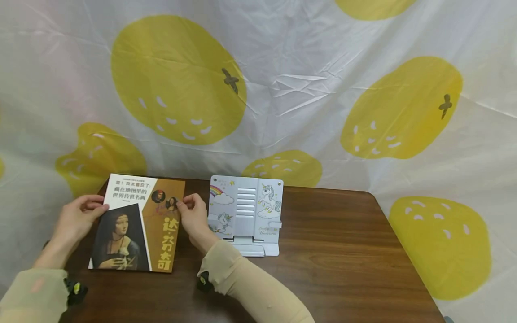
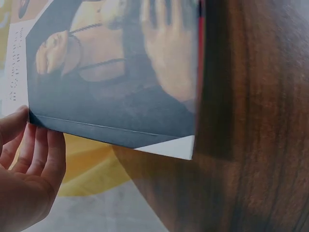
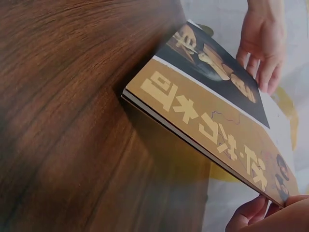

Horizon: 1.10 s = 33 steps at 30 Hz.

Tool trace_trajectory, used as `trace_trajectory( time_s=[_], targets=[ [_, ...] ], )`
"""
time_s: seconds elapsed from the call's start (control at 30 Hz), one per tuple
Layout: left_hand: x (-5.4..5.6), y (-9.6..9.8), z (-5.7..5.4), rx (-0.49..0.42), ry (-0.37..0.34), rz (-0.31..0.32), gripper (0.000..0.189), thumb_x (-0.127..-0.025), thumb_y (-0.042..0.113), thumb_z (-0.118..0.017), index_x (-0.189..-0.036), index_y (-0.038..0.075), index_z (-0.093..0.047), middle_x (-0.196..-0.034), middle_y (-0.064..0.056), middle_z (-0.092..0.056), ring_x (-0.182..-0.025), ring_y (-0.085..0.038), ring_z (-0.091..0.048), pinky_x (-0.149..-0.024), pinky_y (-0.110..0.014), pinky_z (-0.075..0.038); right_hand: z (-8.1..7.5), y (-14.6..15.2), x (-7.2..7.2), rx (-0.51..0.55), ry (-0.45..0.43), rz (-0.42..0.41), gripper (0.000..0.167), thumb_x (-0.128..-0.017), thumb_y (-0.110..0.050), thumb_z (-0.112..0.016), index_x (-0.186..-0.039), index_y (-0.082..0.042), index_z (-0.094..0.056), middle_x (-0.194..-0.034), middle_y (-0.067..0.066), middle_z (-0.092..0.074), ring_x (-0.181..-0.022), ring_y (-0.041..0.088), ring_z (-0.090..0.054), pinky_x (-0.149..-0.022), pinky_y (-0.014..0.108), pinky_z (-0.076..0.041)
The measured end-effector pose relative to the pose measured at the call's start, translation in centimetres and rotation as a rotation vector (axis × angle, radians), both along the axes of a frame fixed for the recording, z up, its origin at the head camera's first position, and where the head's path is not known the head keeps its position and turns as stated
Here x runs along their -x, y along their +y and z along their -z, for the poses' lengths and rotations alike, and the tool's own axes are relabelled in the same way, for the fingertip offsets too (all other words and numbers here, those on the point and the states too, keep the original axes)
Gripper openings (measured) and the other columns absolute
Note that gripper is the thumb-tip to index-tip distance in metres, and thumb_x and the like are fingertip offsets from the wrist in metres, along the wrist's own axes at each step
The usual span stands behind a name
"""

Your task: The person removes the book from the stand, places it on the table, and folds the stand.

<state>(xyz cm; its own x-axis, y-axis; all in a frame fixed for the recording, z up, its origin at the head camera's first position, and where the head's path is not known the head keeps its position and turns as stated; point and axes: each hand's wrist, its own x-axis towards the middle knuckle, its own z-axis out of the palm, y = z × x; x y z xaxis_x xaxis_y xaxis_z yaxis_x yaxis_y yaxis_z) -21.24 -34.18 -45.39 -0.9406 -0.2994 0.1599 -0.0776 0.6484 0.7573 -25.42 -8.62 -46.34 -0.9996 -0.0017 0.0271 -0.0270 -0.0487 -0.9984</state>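
Observation:
A thin book (image 1: 125,233) with a painted portrait on black and an ochre strip with yellow characters stands tilted at the table's left, its top raised. My left hand (image 1: 78,220) pinches its left edge, thumb on the cover and fingers behind, as the left wrist view also shows at the book's (image 2: 111,96) white-and-black side. On the opposite edge my right hand (image 1: 195,220) grips it near the two round portraits. In the right wrist view the book's (image 3: 193,111) lower corner is right at the tabletop, and the cover is closed.
Just right of my right hand stands a white book stand (image 1: 245,206) with unicorn and rainbow prints and slots down its middle. Both stand on a dark wooden table (image 1: 331,251). Behind the table hangs a pale curtain (image 1: 291,54) with large yellow fruit.

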Motion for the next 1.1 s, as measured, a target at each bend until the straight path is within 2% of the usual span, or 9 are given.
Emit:
trace_trajectory(
  time_s=[0.13,0.27,0.53,0.83,1.1],
  targets=[
    [0.3,0.1,0.6,0.010,-0.008,-0.012,0.038,-0.097,0.022,-0.062,-0.122,-0.006,-0.059,-0.099,-0.018,-0.065,-0.068,0.003,-0.051,-0.056,-0.018,-0.045,0.3,-0.3,0.1,-0.007,-0.047,0.029,0.013,-0.090,-0.001,-0.066,-0.085,-0.007,-0.056,-0.074,-0.002,-0.050,-0.065,0.010,-0.048,-0.059,0.024,-0.039],
    [0.7,-0.1,1.0,0.014,0.000,0.007,0.036,-0.097,0.018,-0.062,-0.121,-0.009,-0.059,-0.098,-0.021,-0.066,-0.068,0.003,-0.051,-0.055,-0.018,-0.044,0.5,-0.5,0.3,-0.016,-0.073,0.047,0.014,-0.090,0.000,-0.065,-0.084,-0.007,-0.055,-0.073,-0.001,-0.048,-0.065,0.011,-0.047,-0.058,0.025,-0.038],
    [1.2,-0.3,2.8,0.041,-0.064,0.038,0.034,-0.098,0.015,-0.060,-0.118,-0.012,-0.057,-0.098,-0.026,-0.064,-0.072,-0.017,-0.058,-0.056,-0.024,-0.045,2.1,-0.4,0.4,-0.062,-0.139,0.058,0.009,-0.089,0.003,-0.064,-0.089,-0.004,-0.057,-0.076,0.000,-0.050,-0.066,0.013,-0.048,-0.058,0.026,-0.039],
    [1.4,-0.5,3.1,0.059,-0.131,0.055,0.028,-0.095,0.007,-0.061,-0.114,-0.014,-0.058,-0.098,-0.029,-0.063,-0.071,-0.021,-0.059,-0.057,-0.029,-0.045,2.6,-0.8,0.5,-0.005,-0.227,0.067,0.010,-0.085,0.007,-0.062,-0.091,-0.002,-0.059,-0.074,0.002,-0.055,-0.061,0.013,-0.049,-0.052,0.024,-0.040],
    [1.2,-0.9,3.8,0.022,-0.175,0.073,0.028,-0.093,0.000,-0.060,-0.113,-0.018,-0.056,-0.097,-0.032,-0.063,-0.068,-0.020,-0.062,-0.054,-0.029,-0.050,3.4,-1.4,0.0,0.028,-0.265,0.085,0.014,-0.082,0.011,-0.060,-0.090,0.000,-0.058,-0.072,0.005,-0.056,-0.057,0.014,-0.050,-0.049,0.027,-0.043]
  ],
)
